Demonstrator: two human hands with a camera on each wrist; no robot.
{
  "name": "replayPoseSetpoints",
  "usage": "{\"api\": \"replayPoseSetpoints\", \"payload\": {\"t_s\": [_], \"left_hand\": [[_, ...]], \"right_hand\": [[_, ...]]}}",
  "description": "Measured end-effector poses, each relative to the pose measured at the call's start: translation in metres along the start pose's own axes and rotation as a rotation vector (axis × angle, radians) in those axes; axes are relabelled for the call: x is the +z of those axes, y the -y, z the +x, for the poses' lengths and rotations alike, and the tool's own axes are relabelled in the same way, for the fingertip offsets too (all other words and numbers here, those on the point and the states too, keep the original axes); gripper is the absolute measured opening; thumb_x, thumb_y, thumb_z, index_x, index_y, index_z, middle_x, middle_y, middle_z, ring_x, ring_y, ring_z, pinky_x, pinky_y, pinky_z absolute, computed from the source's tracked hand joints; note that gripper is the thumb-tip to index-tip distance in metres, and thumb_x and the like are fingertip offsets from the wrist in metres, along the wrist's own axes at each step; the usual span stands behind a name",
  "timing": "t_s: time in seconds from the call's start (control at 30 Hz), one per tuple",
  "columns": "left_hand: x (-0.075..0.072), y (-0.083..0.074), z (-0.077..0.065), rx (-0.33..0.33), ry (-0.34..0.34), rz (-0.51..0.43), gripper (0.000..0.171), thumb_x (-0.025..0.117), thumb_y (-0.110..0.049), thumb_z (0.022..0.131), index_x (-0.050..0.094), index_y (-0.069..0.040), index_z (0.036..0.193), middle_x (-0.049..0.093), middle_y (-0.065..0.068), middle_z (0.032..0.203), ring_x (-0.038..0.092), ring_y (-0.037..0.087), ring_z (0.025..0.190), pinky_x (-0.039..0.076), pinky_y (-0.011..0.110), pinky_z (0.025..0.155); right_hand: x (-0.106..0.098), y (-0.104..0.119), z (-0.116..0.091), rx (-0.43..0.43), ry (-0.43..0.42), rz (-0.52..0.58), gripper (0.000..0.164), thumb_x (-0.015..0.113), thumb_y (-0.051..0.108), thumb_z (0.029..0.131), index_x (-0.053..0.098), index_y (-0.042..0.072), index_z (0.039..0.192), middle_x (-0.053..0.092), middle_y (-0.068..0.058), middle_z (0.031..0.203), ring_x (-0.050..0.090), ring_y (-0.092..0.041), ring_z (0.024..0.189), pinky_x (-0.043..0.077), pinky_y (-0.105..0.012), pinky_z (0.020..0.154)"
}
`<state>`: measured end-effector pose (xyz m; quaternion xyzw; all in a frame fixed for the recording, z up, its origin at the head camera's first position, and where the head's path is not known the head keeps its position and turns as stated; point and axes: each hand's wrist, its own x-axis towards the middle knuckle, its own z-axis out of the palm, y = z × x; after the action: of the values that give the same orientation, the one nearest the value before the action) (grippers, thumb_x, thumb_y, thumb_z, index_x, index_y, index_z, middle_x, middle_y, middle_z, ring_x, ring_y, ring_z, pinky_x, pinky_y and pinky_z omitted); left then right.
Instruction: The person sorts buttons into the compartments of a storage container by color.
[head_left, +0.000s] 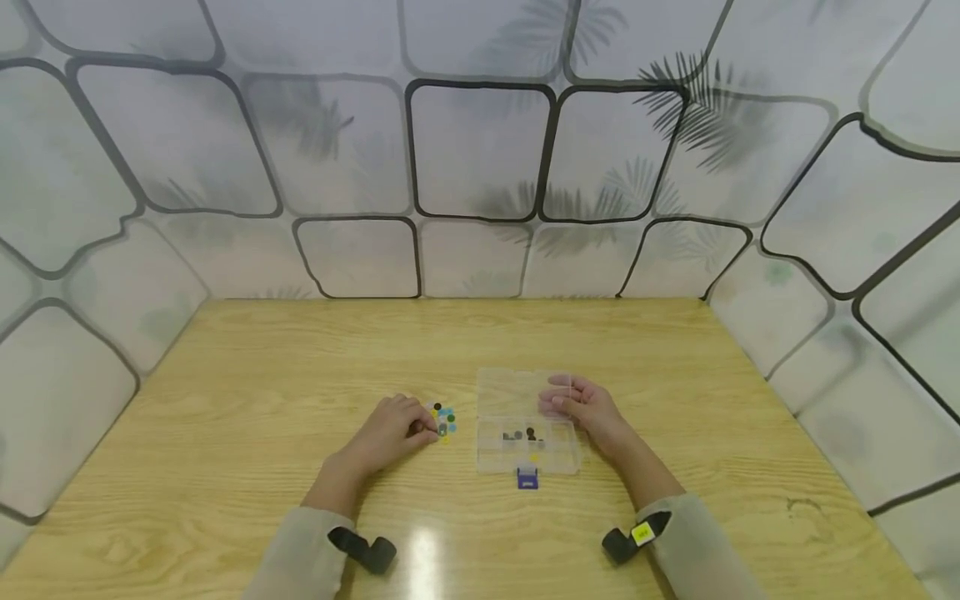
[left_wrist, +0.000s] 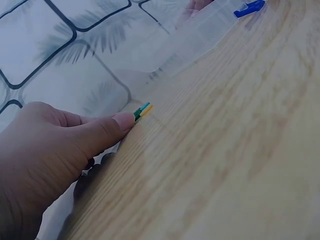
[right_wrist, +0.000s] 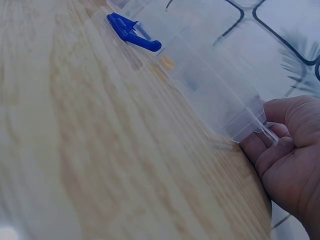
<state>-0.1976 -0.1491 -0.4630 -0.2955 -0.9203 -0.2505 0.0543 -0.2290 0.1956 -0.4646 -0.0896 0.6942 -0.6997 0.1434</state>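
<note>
"So, where are the small coloured discs [head_left: 451, 418] lying?"

"They're sitting in a loose cluster on the wooden table [head_left: 420, 350], just left of the clear plastic compartment box [head_left: 490, 458]. Blue, green, yellow and black ones are showing."

"And the left hand [head_left: 392, 429]?"

"It's resting right at the cluster, thumb and fingertips keeping a narrow shape. From the left wrist, a green disc is showing at the thumb tip, but I can't tell whether the fingers are pinching it."

"What's the right hand [head_left: 596, 412] doing?"

"It's gripping the box at its right side, near where the lid [head_left: 506, 392] is meeting the base. Some fingers are showing through the clear plastic."

"Is the lid standing open?"

"Yes, it's extending away from the person, while the blue latch [head_left: 528, 479] is sticking out from the near edge."

"Anything inside?"

"Several dark pieces [head_left: 530, 433] are lying in the middle of the base, and a yellow piece [head_left: 534, 457] is lying close to the latch."

"And behind?"

"A leaf-patterned backdrop [head_left: 480, 150] is rising beyond the table."
</note>
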Motion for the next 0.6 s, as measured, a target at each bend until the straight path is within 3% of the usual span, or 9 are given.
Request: {"api": "replayPoseSetpoints", "payload": {"t_s": [0.3, 0.6], "left_hand": [[-0.001, 0.001, 0.001, -0.022, -0.008, -0.021, 0.009, 0.069, -0.029, 0.086, 0.066, -0.021, 0.088, 0.049, -0.015, 0.077, 0.039, 0.007, 0.076, 0.033, 0.029, 0.074], [-0.004, -0.011, 0.005, 0.113, -0.057, 0.019, 0.012, 0.070, -0.026, 0.085, 0.068, -0.015, 0.089, 0.057, -0.010, 0.080, 0.046, 0.009, 0.079, 0.042, 0.026, 0.071]], "right_hand": [[0.000, 0.001, 0.001, 0.005, 0.005, 0.011, 0.048, 0.057, 0.006, 0.094, 0.037, -0.007, 0.136, 0.068, -0.003, 0.107, 0.067, -0.011, 0.094, 0.052, -0.026, 0.084], [0.000, 0.001, -0.001, 0.003, 0.008, 0.009, 0.048, 0.056, 0.006, 0.094, 0.037, -0.007, 0.137, 0.066, -0.009, 0.111, 0.067, -0.012, 0.096, 0.052, -0.027, 0.085]]}}
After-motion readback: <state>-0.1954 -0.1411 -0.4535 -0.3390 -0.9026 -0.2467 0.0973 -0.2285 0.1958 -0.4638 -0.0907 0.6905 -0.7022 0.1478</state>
